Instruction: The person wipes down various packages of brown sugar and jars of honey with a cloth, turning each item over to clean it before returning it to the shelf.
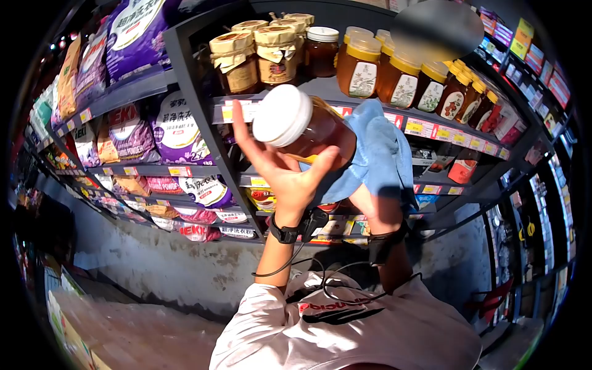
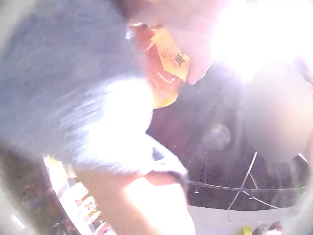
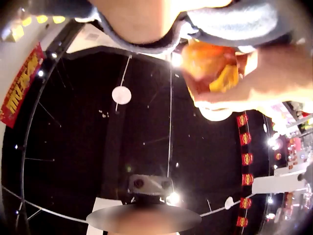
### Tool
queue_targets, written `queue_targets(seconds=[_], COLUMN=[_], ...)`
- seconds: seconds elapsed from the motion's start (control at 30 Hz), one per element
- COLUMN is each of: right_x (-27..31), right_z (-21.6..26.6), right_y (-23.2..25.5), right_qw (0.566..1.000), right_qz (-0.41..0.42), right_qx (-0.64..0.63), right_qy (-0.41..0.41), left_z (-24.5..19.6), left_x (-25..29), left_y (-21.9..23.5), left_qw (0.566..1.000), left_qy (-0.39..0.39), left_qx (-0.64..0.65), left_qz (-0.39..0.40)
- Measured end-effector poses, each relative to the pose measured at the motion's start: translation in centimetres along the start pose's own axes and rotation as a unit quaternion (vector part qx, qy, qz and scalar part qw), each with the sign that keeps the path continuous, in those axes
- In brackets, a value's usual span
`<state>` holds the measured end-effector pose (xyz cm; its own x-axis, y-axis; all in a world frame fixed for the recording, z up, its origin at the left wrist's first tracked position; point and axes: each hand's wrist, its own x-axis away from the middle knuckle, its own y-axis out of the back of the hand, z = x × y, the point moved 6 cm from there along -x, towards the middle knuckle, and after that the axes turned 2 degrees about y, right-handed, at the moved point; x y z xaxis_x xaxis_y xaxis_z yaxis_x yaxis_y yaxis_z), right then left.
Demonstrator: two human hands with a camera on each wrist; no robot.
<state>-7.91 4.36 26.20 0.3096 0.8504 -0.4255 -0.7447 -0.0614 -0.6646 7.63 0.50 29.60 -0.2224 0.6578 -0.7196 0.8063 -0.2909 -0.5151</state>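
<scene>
In the head view my left hand (image 1: 291,182) holds a honey jar (image 1: 328,128) with a wide white lid (image 1: 283,115). Its thumb lies along the near side, and one finger stretches up past the lid. The jar is tilted, its lid towards the upper left. A blue cloth (image 1: 379,145) lies against the jar's bottom end and drapes over my right hand (image 1: 370,202), which holds it there; the cloth hides those fingers. An orange-yellow label (image 2: 171,56) shows on the jar in the left wrist view.
Behind my hands a shelf (image 1: 394,117) bears paper-topped jars (image 1: 275,55), a dark white-lidded jar (image 1: 322,52) and yellow-lidded honey jars (image 1: 359,65). Bags of washing powder (image 1: 182,126) fill the shelves at left. Thin cables (image 1: 333,287) hang between my wrists.
</scene>
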Motion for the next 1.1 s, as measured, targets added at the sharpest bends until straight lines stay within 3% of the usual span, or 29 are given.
queue_targets(seconds=[0.03, 0.07, 0.1, 0.13, 0.17, 0.2, 0.37, 0.43, 0.53, 0.63, 0.73, 0.77, 0.83, 0.87, 0.93, 1.1], right_x=[0.5, 0.5, 0.3, 0.5, 0.7, 0.9, 2.4, 2.9, 3.4, 4.0, 4.3, 4.5, 4.7, 4.8, 4.9, 4.9], right_z=[0.6, -0.3, 0.2, 0.7, 1.0, 1.0, 0.1, -0.2, -0.5, -0.7, -0.8, -0.9, -0.9, -1.0, -1.1, -1.3], right_y=[-1.8, -1.9, -0.7, -2.1, -3.7, -4.2, -4.0, -3.9, -3.8, -3.6, -3.3, -3.3, -3.2, -3.1, -3.1, -2.9], right_qw=[0.996, 0.974, 0.991, 0.953, 0.886, 0.856, 0.825, 0.815, 0.806, 0.801, 0.798, 0.797, 0.794, 0.793, 0.791, 0.791], right_qz=[0.028, 0.122, 0.024, 0.054, 0.086, 0.093, 0.083, 0.078, 0.071, 0.064, 0.057, 0.057, 0.053, 0.052, 0.050, 0.045], right_qx=[0.084, -0.187, 0.110, 0.256, 0.392, 0.441, 0.498, 0.515, 0.530, 0.540, 0.547, 0.549, 0.553, 0.554, 0.558, 0.559], right_qy=[0.021, -0.029, 0.076, 0.154, 0.232, 0.254, 0.253, 0.253, 0.254, 0.250, 0.247, 0.247, 0.247, 0.248, 0.248, 0.245], left_z=[0.4, 1.1, 1.5, 1.3, 2.0, 2.8, 2.6, 2.8, 1.6, 1.5, -0.1, -0.7, -1.2, -0.6, 0.3, 0.1], left_x=[-0.1, -0.2, -0.2, -0.3, 0.1, 0.7, 2.5, 3.1, 2.5, 2.9, 2.8, 2.6, 2.7, 2.8, 3.0, 2.4], left_y=[0.3, 0.4, 0.4, 0.6, 1.5, 2.3, 3.5, 3.6, 2.3, 2.9, 2.2, 1.9, 2.0, 2.4, 2.7, 3.0], left_qw=[1.000, 0.999, 0.996, 0.994, 0.993, 0.991, 0.986, 0.981, 0.985, 0.996, 0.987, 0.978, 0.973, 0.973, 0.998, 0.989], left_qy=[-0.019, 0.011, 0.041, 0.047, 0.062, 0.087, 0.135, 0.139, 0.097, 0.049, 0.067, 0.080, 0.045, 0.047, 0.025, 0.042], left_qx=[-0.014, 0.013, 0.040, 0.047, 0.038, 0.045, 0.021, 0.131, 0.120, 0.045, 0.143, 0.183, 0.217, 0.216, 0.045, 0.123], left_qz=[0.010, 0.041, 0.071, 0.083, 0.096, 0.093, 0.092, 0.048, 0.076, 0.051, -0.002, -0.057, -0.058, -0.058, 0.023, 0.073])
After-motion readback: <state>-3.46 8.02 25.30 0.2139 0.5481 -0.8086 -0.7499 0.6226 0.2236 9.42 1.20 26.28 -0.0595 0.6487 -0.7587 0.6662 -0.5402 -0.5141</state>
